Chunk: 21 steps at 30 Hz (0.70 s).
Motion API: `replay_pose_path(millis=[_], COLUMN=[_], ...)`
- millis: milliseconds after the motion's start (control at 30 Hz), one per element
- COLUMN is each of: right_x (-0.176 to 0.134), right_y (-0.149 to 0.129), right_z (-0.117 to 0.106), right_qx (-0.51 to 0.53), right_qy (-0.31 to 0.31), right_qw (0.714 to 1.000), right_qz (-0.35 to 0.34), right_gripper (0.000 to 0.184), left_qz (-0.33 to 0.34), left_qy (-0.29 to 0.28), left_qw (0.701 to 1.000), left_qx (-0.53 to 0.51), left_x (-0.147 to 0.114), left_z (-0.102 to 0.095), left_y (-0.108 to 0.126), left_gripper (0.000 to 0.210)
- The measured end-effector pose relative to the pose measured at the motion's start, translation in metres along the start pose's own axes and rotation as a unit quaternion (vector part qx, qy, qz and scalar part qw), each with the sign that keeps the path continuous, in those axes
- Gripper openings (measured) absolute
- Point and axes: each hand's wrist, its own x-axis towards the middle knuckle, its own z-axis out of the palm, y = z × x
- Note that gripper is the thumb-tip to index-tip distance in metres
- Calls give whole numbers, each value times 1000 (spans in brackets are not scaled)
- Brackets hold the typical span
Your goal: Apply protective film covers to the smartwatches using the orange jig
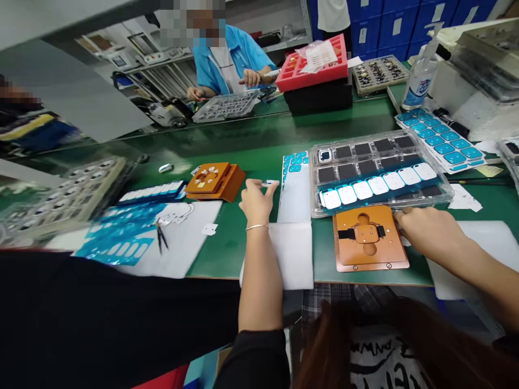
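Observation:
My left hand (257,201) is raised over the bench with fingers pinched on a small white piece (270,184), too small to name further. Below and beside it lies a white sheet (295,197) with blue rounded stickers at its top. My right hand (430,229) is closed at the right edge of an orange fixture plate (368,253); some of its fingertips are hidden. A black strip (346,234) crosses the plate under a raised orange block (365,233). Behind the plate, a clear tray (338,152) of dark squares carries a blue strip of white rounded pieces (364,189).
Another orange fixture (217,183) stands left of my left hand. Black tweezers (161,237) lie among blue film sheets (117,235). A red tray (312,67) on a black box and a pump bottle (419,86) stand at the back. A person in blue (233,59) sits opposite.

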Motion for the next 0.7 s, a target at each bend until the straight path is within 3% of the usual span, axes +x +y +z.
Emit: replay_pose_path(millis=[133, 200, 400, 700], right_x=[1, 2, 4, 3], right_y=[-9, -11, -10, -12], right_z=[-9, -11, -10, -16], right_qx=[-67, -76, -82, -82], right_qy=[-59, -69, -74, -81], right_qw=[995, 994, 993, 993], right_qz=[35, 38, 36, 32], right_gripper=[29, 28, 29, 28], left_qz=[-45, -35, 32, 100], left_qy=[-40, -39, -88, -41], left_qw=[997, 996, 993, 994], left_qx=[54, 69, 75, 12], left_x=[6, 4, 8, 9], left_z=[7, 8, 9, 19], left_y=[-10, -11, -14, -13], left_gripper=[37, 42, 26, 33])
